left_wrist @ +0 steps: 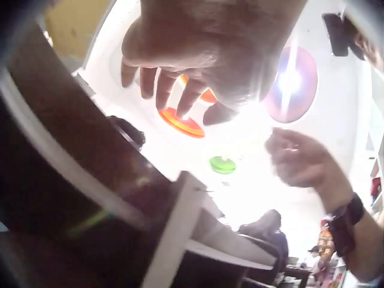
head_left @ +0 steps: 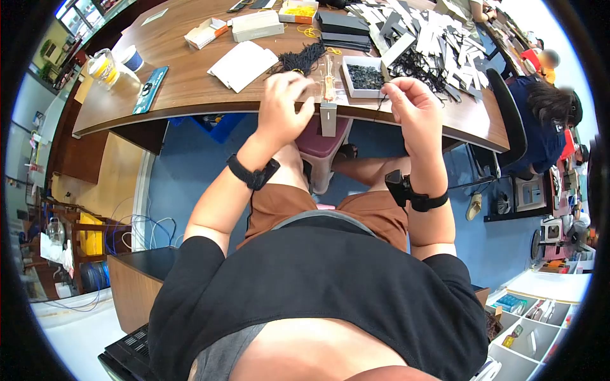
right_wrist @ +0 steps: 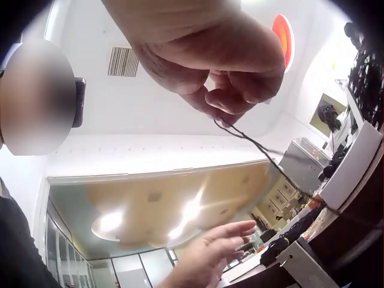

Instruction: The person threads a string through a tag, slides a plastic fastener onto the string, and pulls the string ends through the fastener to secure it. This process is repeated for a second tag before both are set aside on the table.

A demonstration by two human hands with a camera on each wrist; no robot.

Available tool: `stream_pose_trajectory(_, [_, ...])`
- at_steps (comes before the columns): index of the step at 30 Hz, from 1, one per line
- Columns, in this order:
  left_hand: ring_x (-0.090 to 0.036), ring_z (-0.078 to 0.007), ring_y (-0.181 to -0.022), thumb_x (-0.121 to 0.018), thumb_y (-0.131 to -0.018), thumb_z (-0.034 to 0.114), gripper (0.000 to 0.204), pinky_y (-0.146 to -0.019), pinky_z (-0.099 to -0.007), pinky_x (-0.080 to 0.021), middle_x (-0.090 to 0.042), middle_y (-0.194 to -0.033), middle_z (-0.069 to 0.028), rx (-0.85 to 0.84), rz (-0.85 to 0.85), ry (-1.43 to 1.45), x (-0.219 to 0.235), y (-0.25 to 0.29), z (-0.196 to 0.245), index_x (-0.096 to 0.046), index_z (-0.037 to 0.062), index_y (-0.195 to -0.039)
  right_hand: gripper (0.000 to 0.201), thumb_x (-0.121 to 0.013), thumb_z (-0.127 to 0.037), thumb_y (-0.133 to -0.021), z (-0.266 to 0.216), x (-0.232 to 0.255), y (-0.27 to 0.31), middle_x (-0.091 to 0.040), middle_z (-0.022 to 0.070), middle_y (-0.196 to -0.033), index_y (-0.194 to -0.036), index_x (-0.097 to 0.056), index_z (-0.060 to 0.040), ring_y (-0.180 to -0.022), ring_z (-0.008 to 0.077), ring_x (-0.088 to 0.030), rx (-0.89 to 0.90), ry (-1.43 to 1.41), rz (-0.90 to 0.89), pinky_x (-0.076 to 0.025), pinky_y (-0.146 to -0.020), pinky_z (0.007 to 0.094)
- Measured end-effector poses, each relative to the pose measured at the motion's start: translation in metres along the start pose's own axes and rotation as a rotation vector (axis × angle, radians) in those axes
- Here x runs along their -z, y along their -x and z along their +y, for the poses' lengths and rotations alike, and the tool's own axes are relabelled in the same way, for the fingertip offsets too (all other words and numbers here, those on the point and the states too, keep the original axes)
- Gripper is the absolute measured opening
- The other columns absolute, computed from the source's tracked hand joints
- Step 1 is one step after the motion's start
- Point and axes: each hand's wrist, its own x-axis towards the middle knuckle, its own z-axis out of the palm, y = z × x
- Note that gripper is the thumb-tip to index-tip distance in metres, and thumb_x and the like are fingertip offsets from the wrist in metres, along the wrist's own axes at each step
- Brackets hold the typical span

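My right hand (head_left: 416, 111) pinches a thin black cord (right_wrist: 264, 150) between thumb and fingertips, just right of a white box (head_left: 363, 94) of small black pieces. The cord hangs down from the fingertips. My left hand (head_left: 283, 105) is raised over the table's front edge, fingers slightly bent and apart, holding nothing visible; it is blurred in the head view. Between the hands, a narrow grey block (head_left: 328, 120) projects past the table edge, with a clear strip on top. A bundle of black cords (head_left: 302, 59) lies behind my left hand.
White sheets (head_left: 243, 66), small boxes (head_left: 256, 26) and a tray of yellow bands (head_left: 298, 11) lie at the left and back. A pile of black and white strips (head_left: 438, 47) covers the right. Cups (head_left: 131, 58) stand far left. Another person sits at right.
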Motion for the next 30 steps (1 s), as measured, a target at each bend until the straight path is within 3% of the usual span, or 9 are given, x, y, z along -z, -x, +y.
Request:
stream_pose_trajectory(2, [-0.058,-0.0168,-0.075,-0.054,-0.087,0.019,0.023,-0.069,-0.0307,-0.046,-0.065,-0.082,-0.0070,0.113,-0.190,0.557,-0.001,0.007,0.013,-0.066,0.0014,-0.080,0.008,-0.064,-0.010,-0.084,-0.002,-0.002,-0.001,-0.056,-0.0048,-0.069,-0.085,-0.063,-0.0023,-0.061,0.0010,-0.048,-0.048,0.139,-0.037,-0.037,-0.052,0.0174])
stream_pose_trajectory(5, [-0.062,-0.0173,-0.078,-0.049,-0.093,0.037,0.039,-0.069,-0.0289,-0.048,-0.066,-0.086,-0.0069,0.724,-0.736,1.330,0.007,0.004,0.044,-0.066,0.0016,-0.091,0.007,-0.064,-0.008,-0.082,0.006,-0.017,0.006,-0.060,0.0025,-0.070,-0.086,-0.063,-0.0025,-0.064,0.0102,-0.057,0.145,0.308,-0.056,-0.045,-0.058,0.0247])
stream_pose_trajectory(6, [-0.062,-0.0181,-0.080,-0.048,-0.093,0.041,0.042,-0.070,-0.0299,-0.049,-0.066,-0.088,-0.0076,0.845,-0.733,1.458,0.005,0.006,0.048,-0.064,0.0020,-0.095,0.008,-0.064,-0.010,-0.080,0.007,-0.020,0.010,-0.062,0.0106,-0.074,-0.085,-0.063,-0.0041,-0.068,0.0212,-0.061,0.311,0.540,-0.092,-0.049,-0.064,0.0317])
stream_pose_trajectory(7, [-0.063,-0.0188,-0.081,-0.046,-0.093,0.045,0.046,-0.072,-0.0309,-0.050,-0.066,-0.089,-0.0083,0.951,-0.748,1.589,0.000,0.002,0.050,-0.063,0.0024,-0.099,0.005,-0.064,-0.010,-0.081,0.011,-0.022,0.013,-0.061,0.0070,-0.075,-0.084,-0.063,-0.0067,-0.067,0.0184,-0.059,0.443,0.654,-0.114,-0.047,-0.062,0.0298])
stream_pose_trajectory(9, [-0.063,-0.0194,-0.086,-0.045,-0.094,0.043,0.043,-0.077,-0.0338,-0.051,-0.066,-0.094,-0.0083,1.113,-0.655,1.815,-0.022,0.007,0.034,-0.061,0.0038,-0.103,0.009,-0.063,-0.016,-0.078,-0.005,-0.028,0.028,-0.061,0.0098,-0.076,-0.082,-0.063,-0.0089,-0.071,0.0274,-0.061,0.352,0.920,-0.299,-0.049,-0.063,0.0341])
stream_pose_trajectory(12, [-0.063,-0.0187,-0.089,-0.048,-0.094,0.029,0.032,-0.073,-0.0297,-0.054,-0.065,-0.098,-0.0065,1.161,-0.592,1.999,-0.036,0.015,0.021,-0.058,0.0024,-0.108,0.012,-0.065,-0.018,-0.077,0.017,-0.032,0.042,-0.063,0.0081,-0.080,-0.086,-0.063,-0.0104,-0.075,0.0267,-0.062,0.508,0.691,-0.301,-0.051,-0.065,0.0338])
stream_pose_trajectory(15, [-0.061,-0.0192,-0.086,-0.050,-0.093,0.023,0.022,-0.072,-0.0296,-0.052,-0.063,-0.094,-0.0081,1.118,-0.589,2.134,-0.035,0.018,0.013,-0.058,0.0046,-0.104,0.014,-0.066,-0.020,-0.077,0.023,-0.030,0.053,-0.061,0.0074,-0.078,-0.086,-0.062,-0.0111,-0.072,0.0270,-0.062,0.320,0.703,-0.399,-0.050,-0.063,0.0339])
stream_pose_trajectory(23, [-0.056,-0.0187,-0.080,-0.047,-0.094,0.019,0.017,-0.080,-0.0336,-0.048,-0.057,-0.084,-0.0047,1.160,-0.371,2.177,-0.024,-0.003,0.026,-0.057,0.0045,-0.096,0.014,-0.067,-0.019,-0.076,0.027,-0.031,0.049,-0.059,0.0062,-0.078,-0.082,-0.058,-0.0098,-0.070,0.0268,-0.060,0.419,0.621,-0.418,-0.049,-0.060,0.0347])
stream_pose_trajectory(30, [-0.042,-0.0089,-0.061,-0.043,-0.097,0.022,0.020,-0.059,-0.0246,-0.037,-0.046,-0.072,0.0025,1.061,-0.308,2.161,-0.017,-0.005,0.022,-0.055,0.0063,-0.098,0.011,-0.066,-0.011,-0.076,0.027,-0.031,0.048,-0.059,0.0085,-0.076,-0.083,-0.060,-0.0048,-0.067,0.0258,-0.061,0.291,0.460,-0.439,-0.048,-0.059,0.0326])
